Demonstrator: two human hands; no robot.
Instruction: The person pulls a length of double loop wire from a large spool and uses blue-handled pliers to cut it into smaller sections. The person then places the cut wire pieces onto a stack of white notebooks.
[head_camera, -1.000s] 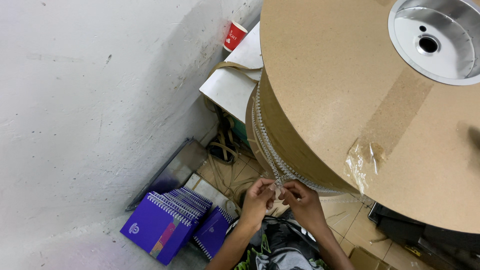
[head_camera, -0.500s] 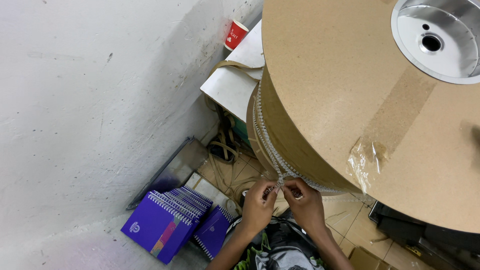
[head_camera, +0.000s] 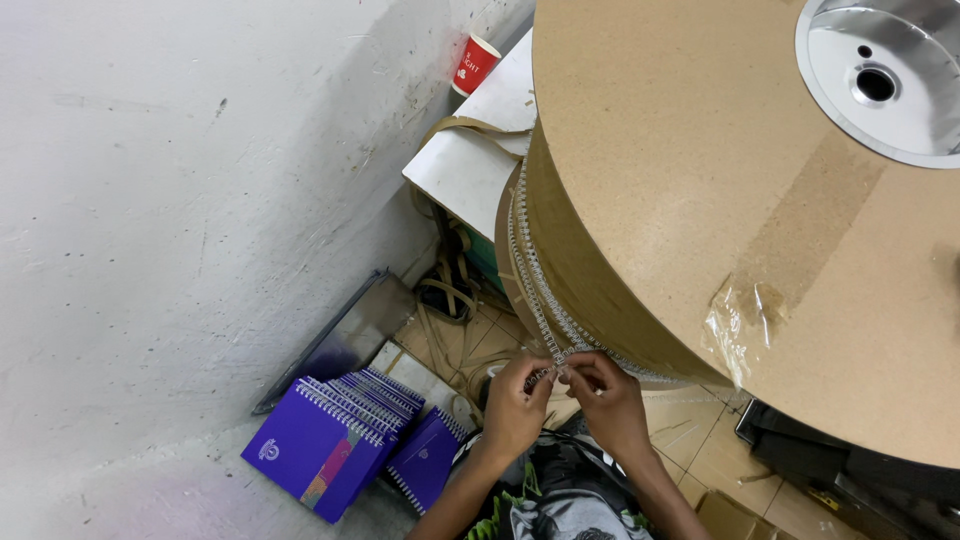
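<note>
- The wire strip (head_camera: 553, 372) is pinched by the left hand (head_camera: 513, 410) and right hand (head_camera: 610, 400), fingertips pressed together on its end.
- The strip is wound around the big cardboard spool (head_camera: 700, 200) just above.
- Purple notebooks (head_camera: 335, 450) are stacked on the floor (head_camera: 700, 440), left of the hands.

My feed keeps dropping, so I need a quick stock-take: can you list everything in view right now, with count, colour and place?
Cardboard reel: one, brown, fills the upper right, with a shiny metal hub.
Wire binding strip: one, silvery, wound around the reel, its end between the hands.
Clear tape: one crumpled piece, on the reel's face.
Notebooks: a stack, count unclear, purple with wire spines, on the floor at lower left.
Paper cup: one, red, top centre by the wall.
White board: one, below the cup.
Wall: grey-white, left.
Left hand: pinching the strip's end.
Right hand: pinching the strip beside it.
</note>
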